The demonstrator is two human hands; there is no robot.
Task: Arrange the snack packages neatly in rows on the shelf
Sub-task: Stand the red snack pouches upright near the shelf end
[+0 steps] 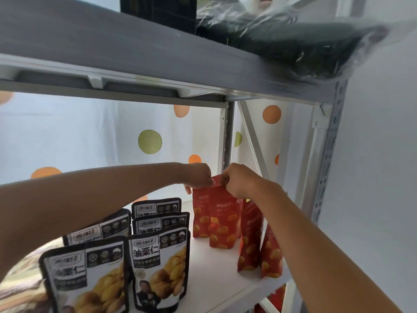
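Note:
Both my hands reach to the back of the white shelf (pixel 216 274). My left hand (pixel 199 176) and my right hand (pixel 237 180) pinch the top edge of a red snack pouch (pixel 222 220) that stands upright. Another red pouch (pixel 200 216) stands just behind it to the left. Two more red pouches (pixel 250 240) (pixel 270 254) stand nearer the right edge, turned sideways. On the left, several black-and-white chestnut pouches (pixel 159 269) stand in two rows front to back.
The grey upper shelf (pixel 135 64) hangs close above my hands and carries a black box (pixel 158 12) and a dark bundle in clear plastic (pixel 293 46). Metal uprights (pixel 327 159) bound the right side. A dotted white curtain (pixel 90 136) hangs behind.

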